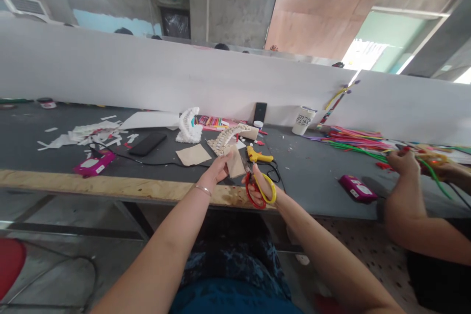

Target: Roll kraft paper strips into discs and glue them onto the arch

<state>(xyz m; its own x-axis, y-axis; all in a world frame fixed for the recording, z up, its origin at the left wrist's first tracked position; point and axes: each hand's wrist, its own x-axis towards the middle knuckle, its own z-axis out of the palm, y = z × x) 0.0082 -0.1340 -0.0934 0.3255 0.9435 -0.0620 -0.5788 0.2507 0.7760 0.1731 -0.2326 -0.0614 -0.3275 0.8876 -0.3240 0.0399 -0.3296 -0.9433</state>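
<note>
My left hand [218, 170] pinches a small tan piece of cardboard [235, 163] just above the table's front edge. My right hand [262, 186] grips scissors with red and yellow handles [257, 190], fingers through the loops, with the blades at the cardboard's right edge. A thin bracelet circles my left wrist. Right behind the cardboard lies a curved tan model made of small pieces [225, 138].
On the dark table [305, 171] lie a yellow glue gun [259, 156], a tan sheet [193, 154], a black phone [147, 143], a white curved model [189, 126], paper scraps [91, 133], pink boxes [94, 164] and a cup [303, 119]. Another person's hands [405, 163] work coloured pipe cleaners [353, 138] at the right.
</note>
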